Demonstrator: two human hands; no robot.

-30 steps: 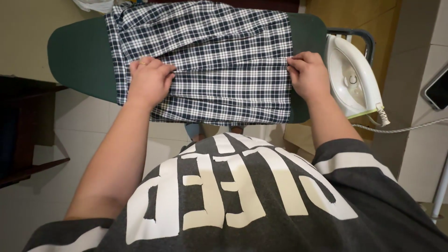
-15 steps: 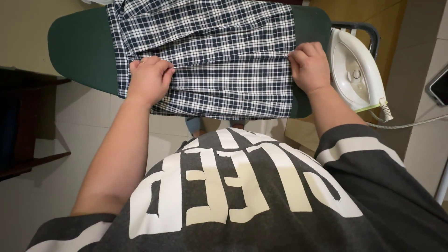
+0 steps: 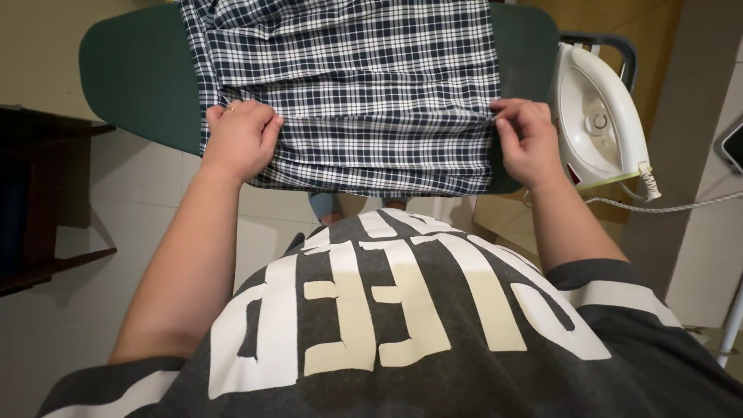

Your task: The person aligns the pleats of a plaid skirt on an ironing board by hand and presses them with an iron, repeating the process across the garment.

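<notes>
Navy-white plaid garment (image 3: 356, 85) spread flat, near edge overhanging board.

A dark green ironing board (image 3: 131, 77) carries the things, its rounded end to the left. A navy and white checked cloth (image 3: 352, 85) lies spread across its middle, folded into flat pleats and hanging over the near edge. At the board's right end a white iron (image 3: 600, 116) stands on the metal rest.

One screen, no packages or signs.
Phone (image 3: 731, 143) at far right edge, cut off: dark rounded rectangle, pale rim, lying beyond the iron (image 3: 600, 116).
</notes>
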